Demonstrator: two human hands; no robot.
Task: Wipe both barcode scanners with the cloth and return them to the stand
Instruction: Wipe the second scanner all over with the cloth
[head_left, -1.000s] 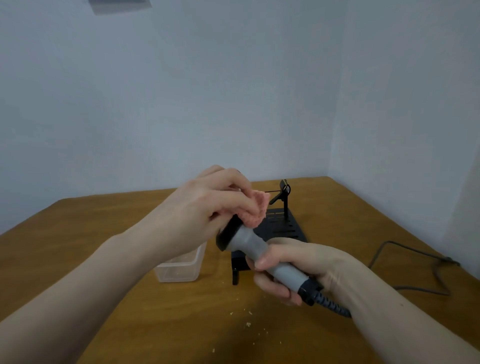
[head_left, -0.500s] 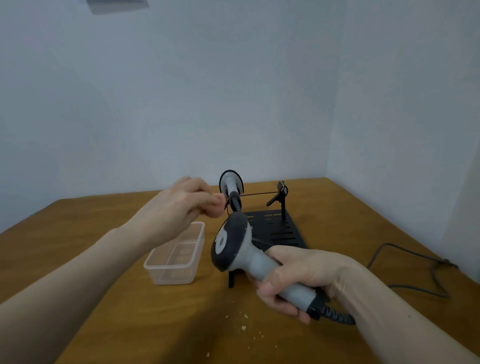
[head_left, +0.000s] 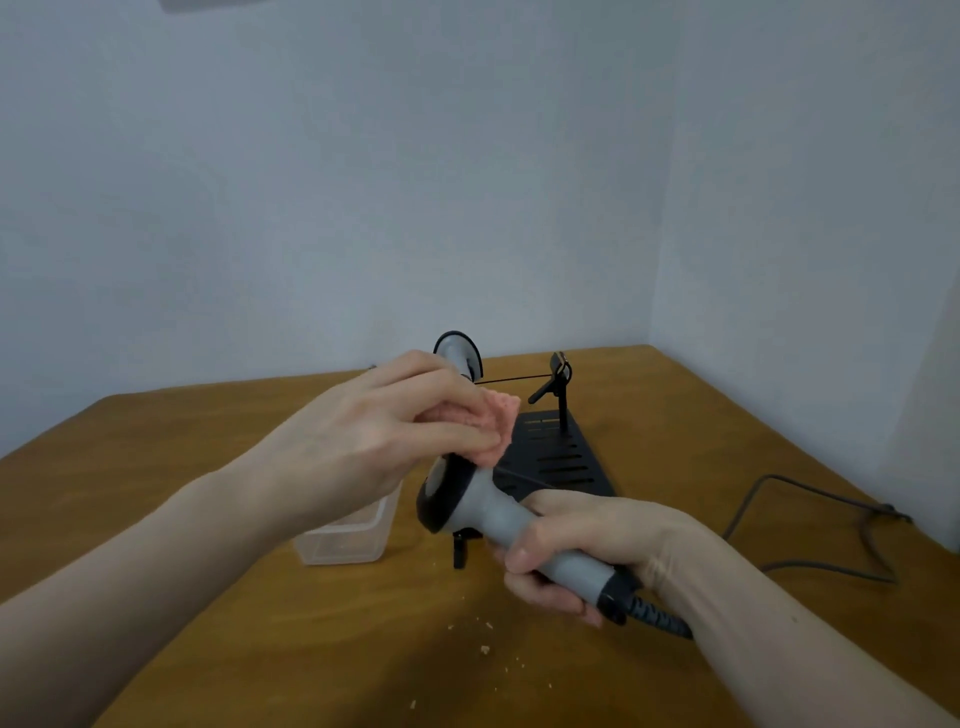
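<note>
My right hand (head_left: 587, 551) grips the grey handle of a barcode scanner (head_left: 483, 512) above the table, its black head pointing left. My left hand (head_left: 384, 441) holds a pink cloth (head_left: 493, 426) pressed onto the top of that scanner's head. A second grey and black scanner (head_left: 457, 353) hangs on the black stand (head_left: 556, 462) behind my left hand, partly hidden by my fingers. The stand's right hook (head_left: 558, 376) holds nothing.
A clear plastic box (head_left: 348, 540) sits on the wooden table (head_left: 260, 623) under my left wrist. A dark cable (head_left: 831, 525) runs across the right side of the table. Small crumbs (head_left: 485, 649) lie near the front. Walls close the far and right sides.
My left hand had drawn back toward the box, leaving the scanner head bare; now it has returned with the pink cloth onto the scanner's head. My right hand has kept its grip.
</note>
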